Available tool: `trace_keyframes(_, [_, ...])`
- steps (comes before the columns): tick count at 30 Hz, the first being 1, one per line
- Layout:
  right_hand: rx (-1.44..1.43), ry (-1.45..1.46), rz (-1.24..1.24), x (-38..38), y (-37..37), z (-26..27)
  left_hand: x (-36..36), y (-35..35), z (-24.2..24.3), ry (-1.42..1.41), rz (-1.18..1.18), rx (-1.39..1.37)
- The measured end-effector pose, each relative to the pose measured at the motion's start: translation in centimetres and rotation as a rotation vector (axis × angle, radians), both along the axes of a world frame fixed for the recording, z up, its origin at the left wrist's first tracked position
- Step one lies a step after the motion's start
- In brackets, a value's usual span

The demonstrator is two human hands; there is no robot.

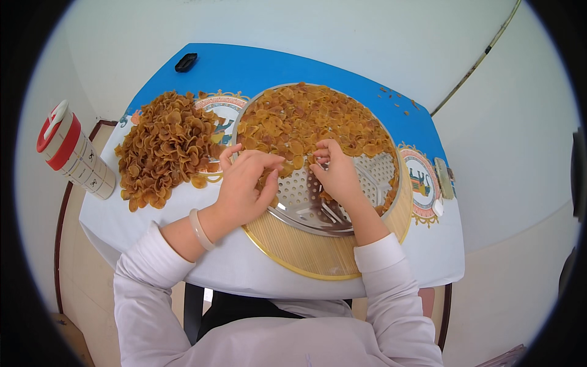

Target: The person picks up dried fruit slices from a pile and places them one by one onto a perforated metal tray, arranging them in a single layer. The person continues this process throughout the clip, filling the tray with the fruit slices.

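A round perforated metal tray (293,190) lies on a round bamboo mat (307,252). Thin brown dried slices (312,114) cover its far part in a layer, with bare holed metal showing nearer me. My left hand (252,183), a pale bangle at its wrist, is over the tray's left rim with fingers bent; slices show just beneath them. Over the middle of the tray is my right hand (337,172), thumb and fingers curled near the layer's lower edge. Whether either hand pinches a slice is unclear. A tall heap of the same slices (167,142) rises left of the tray.
A bottle with a red and white lid (75,151) stands at the left table edge. A small black dish (186,62) sits at the back left. Crumbs (399,96) dot the blue surface at back right, and a flat greenish block (443,178) lies at the right edge.
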State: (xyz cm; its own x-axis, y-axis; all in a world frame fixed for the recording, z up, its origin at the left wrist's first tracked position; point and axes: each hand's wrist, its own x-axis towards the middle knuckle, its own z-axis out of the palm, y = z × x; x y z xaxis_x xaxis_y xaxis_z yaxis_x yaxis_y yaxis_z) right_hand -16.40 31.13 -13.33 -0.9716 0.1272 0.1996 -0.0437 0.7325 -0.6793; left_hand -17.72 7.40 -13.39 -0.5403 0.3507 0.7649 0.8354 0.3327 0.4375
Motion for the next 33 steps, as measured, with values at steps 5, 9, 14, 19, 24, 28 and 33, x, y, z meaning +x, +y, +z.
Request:
trace_keyframes(5, [0.081, 0.038, 0.012, 0.0, -0.2, -0.2, 0.0, 0.0, 0.0, -0.002, 0.002, 0.000])
trace_keyframes(9, [0.063, 0.032, 0.012, -0.1, -0.4, -0.3, 0.0, 0.0, -0.1, -0.002, -0.001, 0.001])
trace_keyframes(14, [0.003, 0.053, 0.023, -0.2, -0.3, -0.5, -0.1, 0.0, -0.1, 0.000, 0.003, -0.003])
trace_keyframes(19, [-0.104, 0.088, 0.013, -0.6, 0.4, -1.8, 0.0, 0.1, 0.0, 0.003, -0.001, 0.001])
trace_keyframes(24, [-0.126, 0.079, -0.013, -0.4, -0.2, -1.0, 0.0, 0.1, 0.0, 0.018, 0.017, 0.007])
trace_keyframes(28, [-0.134, 0.088, -0.025, -0.5, -0.5, -1.0, -0.1, 0.1, -0.1, 0.011, 0.006, 0.000])
trace_keyframes(33, [-0.133, 0.100, -0.019, -0.5, -0.5, -1.2, -0.1, 0.1, 0.0, 0.016, 0.022, -0.002])
